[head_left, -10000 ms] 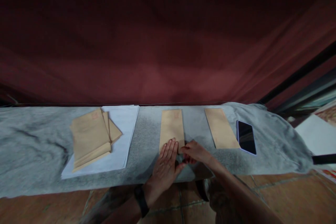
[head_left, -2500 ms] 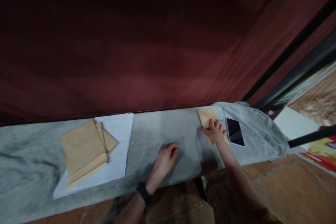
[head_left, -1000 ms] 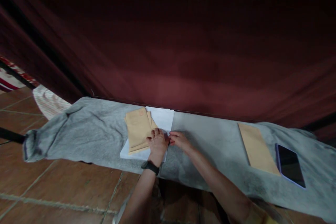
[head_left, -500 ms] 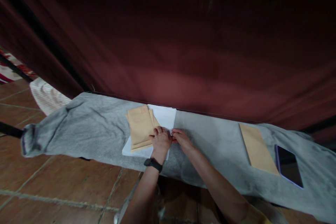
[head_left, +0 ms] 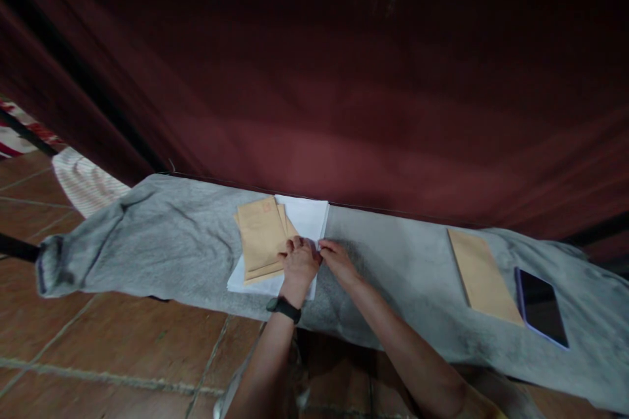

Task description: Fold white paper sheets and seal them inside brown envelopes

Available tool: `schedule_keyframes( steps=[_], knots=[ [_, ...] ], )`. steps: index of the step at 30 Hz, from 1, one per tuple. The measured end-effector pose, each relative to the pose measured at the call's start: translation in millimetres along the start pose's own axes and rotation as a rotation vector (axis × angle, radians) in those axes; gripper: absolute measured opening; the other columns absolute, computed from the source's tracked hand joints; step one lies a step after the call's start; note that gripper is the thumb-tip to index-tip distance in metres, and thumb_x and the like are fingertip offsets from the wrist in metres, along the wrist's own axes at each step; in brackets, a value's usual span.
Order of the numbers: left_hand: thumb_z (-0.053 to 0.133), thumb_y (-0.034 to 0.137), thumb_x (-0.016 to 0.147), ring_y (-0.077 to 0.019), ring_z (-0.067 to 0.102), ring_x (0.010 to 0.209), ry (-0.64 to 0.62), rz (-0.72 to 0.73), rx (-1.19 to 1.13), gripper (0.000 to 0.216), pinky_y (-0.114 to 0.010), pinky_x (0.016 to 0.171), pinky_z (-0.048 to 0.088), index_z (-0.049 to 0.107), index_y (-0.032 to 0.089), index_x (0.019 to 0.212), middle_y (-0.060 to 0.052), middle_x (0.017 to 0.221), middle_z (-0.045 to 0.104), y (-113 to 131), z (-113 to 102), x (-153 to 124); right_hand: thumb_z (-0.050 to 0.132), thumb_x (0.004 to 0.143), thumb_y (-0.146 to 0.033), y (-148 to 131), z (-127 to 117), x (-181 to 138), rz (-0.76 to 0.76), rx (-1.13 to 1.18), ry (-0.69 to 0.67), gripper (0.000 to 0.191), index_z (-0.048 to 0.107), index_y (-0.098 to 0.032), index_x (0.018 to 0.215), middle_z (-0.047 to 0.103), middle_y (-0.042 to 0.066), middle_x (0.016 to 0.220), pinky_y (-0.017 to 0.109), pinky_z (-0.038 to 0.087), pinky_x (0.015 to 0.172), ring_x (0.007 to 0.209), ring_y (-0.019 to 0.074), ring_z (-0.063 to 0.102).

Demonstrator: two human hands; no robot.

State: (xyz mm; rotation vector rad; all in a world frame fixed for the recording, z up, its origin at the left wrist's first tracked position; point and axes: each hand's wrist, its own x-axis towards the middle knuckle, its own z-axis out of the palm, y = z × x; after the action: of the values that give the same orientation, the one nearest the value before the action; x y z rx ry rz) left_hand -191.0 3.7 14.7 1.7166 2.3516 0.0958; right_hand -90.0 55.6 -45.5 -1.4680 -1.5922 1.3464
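Note:
Several tan envelopes lie overlapping on a stack of white paper. My left hand, with a black watch on its wrist, rests flat across the paper and the lower right edge of the envelopes, its fingers spread. Right beside it, my right hand is closed in a pinch at the right edge of the white paper. Its fingertips are partly hidden, so how many sheets are between them cannot be made out.
A grey blanket covers the long surface. Toward its right end lie another tan envelope stack and a dark-screened phone. A dark red curtain hangs behind. Brown floor tiles show in front.
Both hands stay in nearly the same place at the paper. My right fingers have shifted very slightly along its edge. The envelopes have not moved.

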Motion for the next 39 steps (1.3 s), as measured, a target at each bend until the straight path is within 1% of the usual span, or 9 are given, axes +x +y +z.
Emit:
schedule_keyframes(
  steps=[3,9,14,18,21,25,31,36,39],
  knots=[
    [0.05,0.034,0.096,-0.037,0.047,0.136,-0.008,-0.009,-0.032,0.036,-0.056,0.101,0.046,0.066,0.021,0.124,-0.018,0.145,0.055,-2,0,0,0.057,0.084,-0.02,-4,2,2,0.014,-0.052,0.013,0.024,0.077,-0.024,0.097,0.077,0.002,0.103,0.026,0.053,0.088,0.098,0.0169,0.069],
    [0.048,0.03,0.096,-0.0335,0.042,0.144,-0.017,-0.004,-0.088,0.039,-0.056,0.108,0.041,0.064,0.027,0.132,-0.012,0.152,0.054,-10,1,4,0.059,0.092,-0.027,-14,10,10,0.041,-0.194,-0.044,0.026,0.071,-0.022,0.069,0.068,-0.001,0.065,0.022,0.046,0.065,0.066,0.0138,0.063],
    [0.04,0.028,0.101,-0.0303,0.036,0.151,-0.072,0.007,-0.114,0.046,-0.063,0.117,0.031,0.056,0.029,0.144,-0.008,0.162,0.047,-15,5,11,0.057,0.09,-0.015,-24,12,16,0.003,-0.281,0.017,0.022,0.072,-0.022,0.075,0.071,0.0,0.073,0.021,0.045,0.071,0.074,0.0141,0.065],
    [0.035,0.019,0.102,-0.0258,0.038,0.151,-0.102,0.088,-0.083,0.046,-0.063,0.119,0.03,0.059,0.028,0.139,-0.008,0.16,0.05,-22,2,12,0.057,0.089,-0.015,-33,15,16,-0.035,-0.298,0.07,0.019,0.071,-0.022,0.078,0.074,0.002,0.084,0.022,0.046,0.076,0.081,0.0153,0.066],
    [0.036,0.017,0.101,-0.0281,0.042,0.148,-0.067,0.132,-0.074,0.044,-0.067,0.114,0.035,0.063,0.026,0.134,-0.011,0.158,0.052,-28,-2,10,0.054,0.091,-0.017,-38,15,15,-0.056,-0.281,0.09,0.019,0.07,-0.022,0.08,0.071,0.0,0.076,0.021,0.046,0.072,0.075,0.0146,0.065],
    [0.038,0.019,0.101,-0.0283,0.047,0.144,0.016,0.054,-0.072,0.042,-0.065,0.112,0.038,0.064,0.027,0.133,-0.011,0.154,0.056,-28,-1,8,0.051,0.09,-0.02,-42,5,12,-0.091,-0.256,0.115,0.02,0.066,-0.023,0.077,0.064,-0.004,0.064,0.02,0.044,0.065,0.068,0.0141,0.062],
    [0.043,0.018,0.098,-0.0303,0.052,0.139,0.104,0.02,-0.045,0.041,-0.066,0.116,0.033,0.067,0.024,0.131,-0.012,0.148,0.061,-19,6,7,0.047,0.083,-0.028,-32,-50,-3,-0.148,-0.21,0.203,0.017,0.06,-0.025,0.073,0.062,-0.003,0.065,0.023,0.044,0.064,0.067,0.0163,0.059],
    [0.045,0.024,0.1,-0.0348,0.051,0.14,0.203,0.042,-0.018,0.038,-0.065,0.122,0.024,0.071,0.019,0.127,-0.014,0.143,0.064,-7,13,5,0.045,0.078,-0.043,11,-136,-27,-0.104,-0.058,0.293,0.021,0.057,-0.026,0.074,0.052,-0.005,0.057,0.025,0.04,0.054,0.058,0.0163,0.053],
    [0.049,0.025,0.1,-0.0316,0.051,0.142,0.183,0.125,-0.078,0.041,-0.054,0.122,0.032,0.065,0.017,0.137,-0.015,0.147,0.061,7,24,9,0.049,0.072,-0.052,41,-186,-43,0.004,-0.043,0.273,0.027,0.054,-0.025,0.075,0.046,-0.007,0.054,0.025,0.041,0.051,0.053,0.015,0.05]
  ],
)
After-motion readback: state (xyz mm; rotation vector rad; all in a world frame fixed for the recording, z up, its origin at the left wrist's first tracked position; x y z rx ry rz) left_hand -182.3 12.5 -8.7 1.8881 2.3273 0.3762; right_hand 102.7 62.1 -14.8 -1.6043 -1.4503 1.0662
